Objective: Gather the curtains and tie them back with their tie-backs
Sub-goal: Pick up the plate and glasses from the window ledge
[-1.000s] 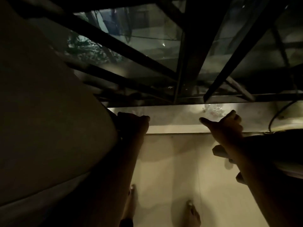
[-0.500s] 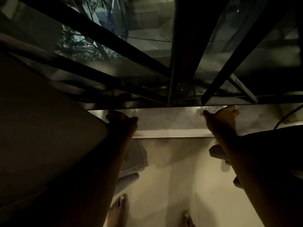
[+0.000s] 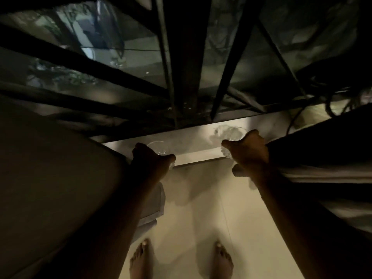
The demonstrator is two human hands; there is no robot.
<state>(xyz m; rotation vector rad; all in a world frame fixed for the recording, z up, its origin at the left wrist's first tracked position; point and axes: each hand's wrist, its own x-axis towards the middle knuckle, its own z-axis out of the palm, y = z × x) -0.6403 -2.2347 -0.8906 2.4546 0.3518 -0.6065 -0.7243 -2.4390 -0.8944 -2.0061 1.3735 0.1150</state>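
Observation:
The scene is dim. A beige curtain (image 3: 50,178) hangs at the left and a dark curtain (image 3: 322,150) at the right, both pulled aside from the window. My left hand (image 3: 151,162) grips a clear glass (image 3: 159,149) at the window sill (image 3: 193,137). My right hand (image 3: 249,152) grips another clear glass (image 3: 233,133), just above the sill's front edge. No tie-back can be made out.
Dark window bars (image 3: 189,67) cross the glass pane above the sill. A black cable (image 3: 298,115) runs along the sill's right end. My bare feet (image 3: 141,258) stand on the pale tiled floor below.
Both hands reached to the sill and now each holds a glass. The view has dropped, showing more floor and both feet.

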